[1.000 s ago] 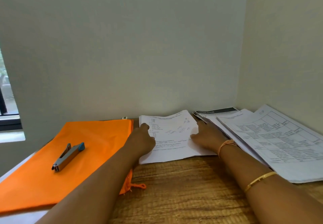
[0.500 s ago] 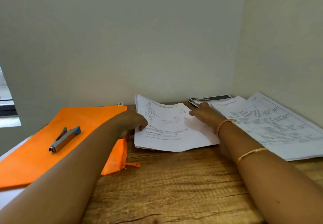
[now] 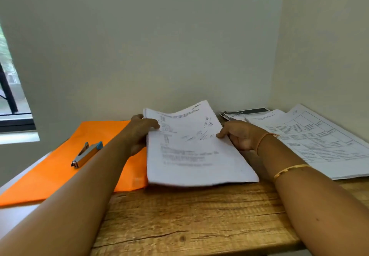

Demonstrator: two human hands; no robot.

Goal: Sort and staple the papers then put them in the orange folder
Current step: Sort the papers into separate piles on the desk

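Both of my hands hold a stack of printed white papers (image 3: 191,155) lifted off the wooden desk, tilted with its far edge up. My left hand (image 3: 139,133) grips the stack's left edge, thumb on top. My right hand (image 3: 241,135) pinches the right edge, thumb on top and fingers underneath. The orange folder (image 3: 60,167) lies flat on the left, its right edge under the raised stack. A grey stapler (image 3: 86,154) with a blue end rests on the folder.
More printed sheets with tables (image 3: 319,141) are spread at the right, a dark-headed sheet (image 3: 245,112) behind them. Walls close the desk (image 3: 199,221) at the back and right. A window (image 3: 12,95) is at the far left.
The paper stack lay flat under both hands; now both hands have it by the side edges, raised and drawn toward me, overlapping the folder's edge.
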